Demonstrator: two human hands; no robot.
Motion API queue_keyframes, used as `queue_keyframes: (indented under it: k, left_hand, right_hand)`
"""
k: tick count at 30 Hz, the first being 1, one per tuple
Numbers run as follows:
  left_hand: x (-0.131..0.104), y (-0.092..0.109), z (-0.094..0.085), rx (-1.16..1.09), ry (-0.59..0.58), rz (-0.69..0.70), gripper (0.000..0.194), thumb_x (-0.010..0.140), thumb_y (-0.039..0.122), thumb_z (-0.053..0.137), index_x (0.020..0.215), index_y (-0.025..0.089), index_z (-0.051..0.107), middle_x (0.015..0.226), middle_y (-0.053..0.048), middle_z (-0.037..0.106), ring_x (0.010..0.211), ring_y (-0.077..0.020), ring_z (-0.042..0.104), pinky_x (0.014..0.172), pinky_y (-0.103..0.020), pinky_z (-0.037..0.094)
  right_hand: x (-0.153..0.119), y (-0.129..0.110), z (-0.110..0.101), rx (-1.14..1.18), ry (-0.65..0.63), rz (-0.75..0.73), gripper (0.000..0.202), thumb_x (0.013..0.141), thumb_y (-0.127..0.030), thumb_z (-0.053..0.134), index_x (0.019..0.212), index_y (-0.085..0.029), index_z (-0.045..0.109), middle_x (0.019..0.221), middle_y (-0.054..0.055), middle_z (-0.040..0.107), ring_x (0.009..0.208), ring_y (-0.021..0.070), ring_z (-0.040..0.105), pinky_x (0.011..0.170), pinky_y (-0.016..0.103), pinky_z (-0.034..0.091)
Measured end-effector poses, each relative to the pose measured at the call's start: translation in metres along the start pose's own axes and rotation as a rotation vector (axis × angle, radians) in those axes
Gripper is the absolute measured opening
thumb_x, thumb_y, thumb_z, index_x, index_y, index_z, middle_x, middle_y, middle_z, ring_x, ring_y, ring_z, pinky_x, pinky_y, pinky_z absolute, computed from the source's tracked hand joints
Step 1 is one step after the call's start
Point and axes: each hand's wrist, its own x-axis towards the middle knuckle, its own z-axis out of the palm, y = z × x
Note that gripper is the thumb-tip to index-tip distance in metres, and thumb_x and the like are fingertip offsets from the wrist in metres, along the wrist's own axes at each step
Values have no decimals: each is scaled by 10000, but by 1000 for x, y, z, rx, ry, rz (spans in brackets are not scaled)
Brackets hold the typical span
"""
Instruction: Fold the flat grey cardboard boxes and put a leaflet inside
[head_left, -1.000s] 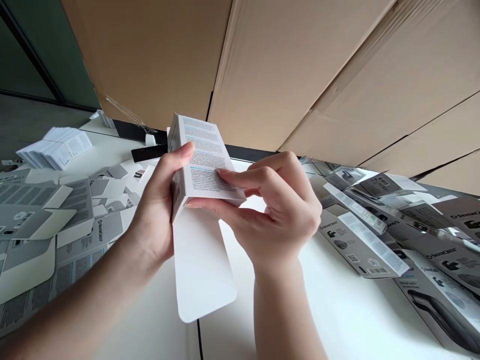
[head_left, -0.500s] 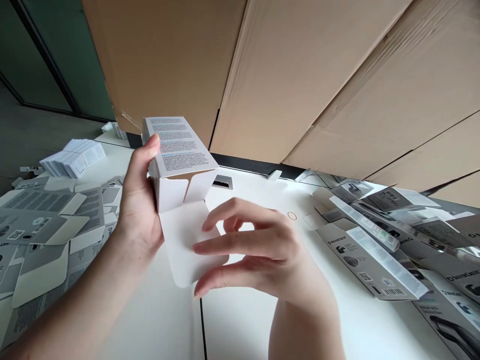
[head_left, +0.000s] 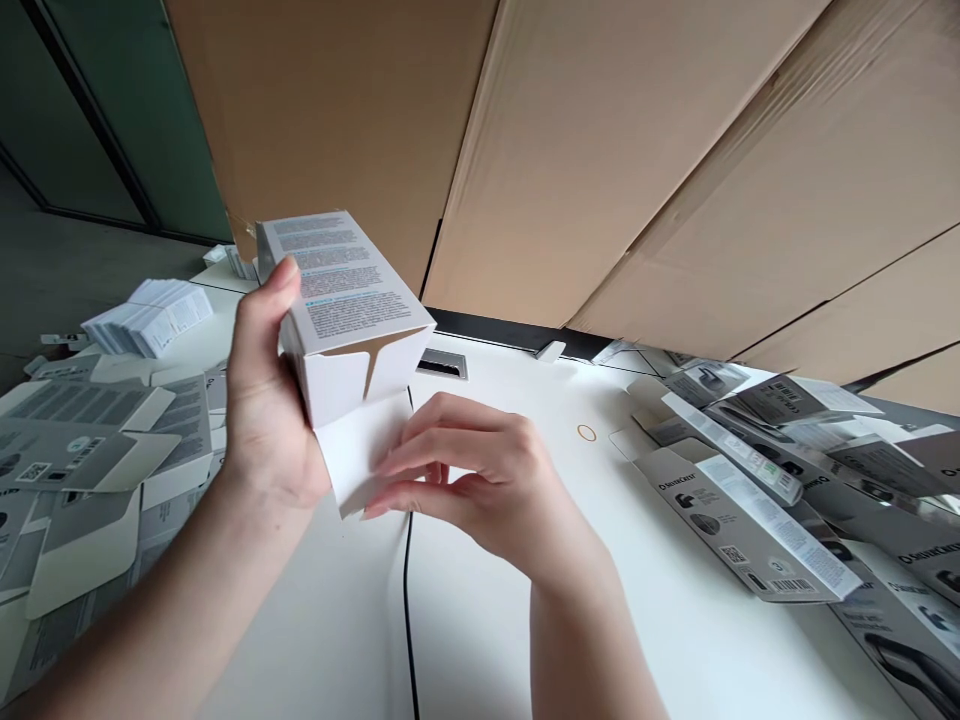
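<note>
Left forearm is run in from the lower left corner, right forearm from the bottom edge, right of centre. The left hand [head_left: 274,430] is wrapped around the left side of a white carton [head_left: 352,290], thumb laid along the upper edge, other fingers hidden behind it. The right hand [head_left: 472,470] is bent in from the right, wrist raised, with the end of the long flap [head_left: 356,455] pinched between thumb and fingertips. The carton is held above the table, left of centre, tilted, printed face up and flap end turned to the viewer. Two small side flaps [head_left: 337,385] are folded across that end, a narrow gap left between them; the long flap is hung below. Bare room is left on the white table [head_left: 480,620] below and right of the hands, crossed by a thin black line [head_left: 410,610]. The left side is bounded by flat cartons [head_left: 97,450], close to the left forearm; the right by grey printed boxes [head_left: 750,520], well apart from the right hand. An orange ring [head_left: 586,433] is seen between. Farther off, a leaflet stack [head_left: 150,315] is set at left and a recessed socket [head_left: 442,364] is partly covered by the carton. The far edge is closed off by tall cardboard [head_left: 585,150].
</note>
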Motion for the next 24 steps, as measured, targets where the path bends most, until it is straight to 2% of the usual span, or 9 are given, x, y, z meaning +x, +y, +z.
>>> queue_keyframes:
  k: [2, 4, 6, 8, 11, 16, 18, 22, 24]
  left_hand:
    - [4, 5, -2, -11, 34, 26, 287, 1131, 512, 661, 1012, 271, 764, 1050, -39, 800, 1113, -327, 829, 998, -479, 708]
    - [9, 11, -6, -37, 85, 42, 271, 1119, 504, 691, 990, 270, 737, 918, 4, 757, 888, -254, 789, 919, -427, 700]
    - [13, 15, -10, -67, 157, 12, 306, 1107, 542, 701, 967, 270, 704, 819, 19, 721, 713, -218, 711, 802, -401, 682]
    - [15, 16, -12, -87, 230, -51, 355, 1094, 589, 701, 956, 262, 692, 794, 8, 731, 658, -221, 692, 731, -400, 667]
    - [12, 12, -12, -141, 273, -135, 354, 1103, 566, 694, 946, 249, 694, 813, 8, 764, 661, -230, 726, 717, -407, 676]
    - [3, 4, -6, -93, 272, -207, 340, 1054, 581, 759, 1014, 245, 731, 814, -9, 769, 666, -257, 750, 669, -407, 654]
    - [0, 3, -4, -48, 245, -159, 335, 1055, 571, 765, 1034, 238, 751, 827, -22, 765, 741, -272, 784, 733, -405, 679]
    - [-3, 2, 0, -78, 115, 45, 126, 1097, 361, 775, 1038, 250, 776, 927, 13, 784, 1032, -261, 850, 1024, -385, 703]
    - [-6, 1, 0, -55, 56, 69, 60, 1074, 320, 807, 1067, 261, 806, 975, 8, 803, 1146, -285, 854, 1087, -401, 696]
  right_hand:
    - [3, 3, 1, -87, 70, -97, 252, 917, -303, 1073, 1040, -199, 881, 962, 15, 800, 738, 125, 762, 606, 264, 650]
    - [6, 2, -1, -230, 165, -241, 303, 913, -349, 1084, 1059, -204, 861, 979, 26, 816, 758, 142, 780, 631, 294, 676]
    - [9, -2, -2, -439, 277, -392, 264, 934, -305, 1077, 1078, -221, 872, 1020, 50, 860, 858, 186, 819, 718, 336, 720]
    - [11, -6, -2, -633, 350, -503, 184, 974, -194, 1031, 1089, -246, 897, 1064, 46, 910, 985, 215, 845, 832, 352, 751]
    - [11, -9, 1, -739, 370, -567, 211, 994, -79, 962, 1030, -282, 913, 1068, -7, 947, 1050, 222, 856, 898, 346, 767]
    - [11, -1, 3, -723, 410, -578, 258, 1005, -46, 923, 1049, -301, 919, 1055, -10, 950, 1015, 248, 831, 802, 403, 764]
    - [11, 1, 0, -696, 400, -540, 264, 1009, -47, 921, 1115, -289, 922, 1025, 14, 934, 1011, 255, 810, 777, 410, 746]
    - [7, -3, -8, -639, 329, -449, 402, 998, -4, 904, 1238, -327, 917, 880, -7, 852, 954, 253, 764, 772, 403, 712]
    - [6, -7, -10, -626, 310, -438, 417, 1008, -6, 891, 1261, -336, 921, 860, -14, 842, 924, 245, 738, 779, 407, 711]
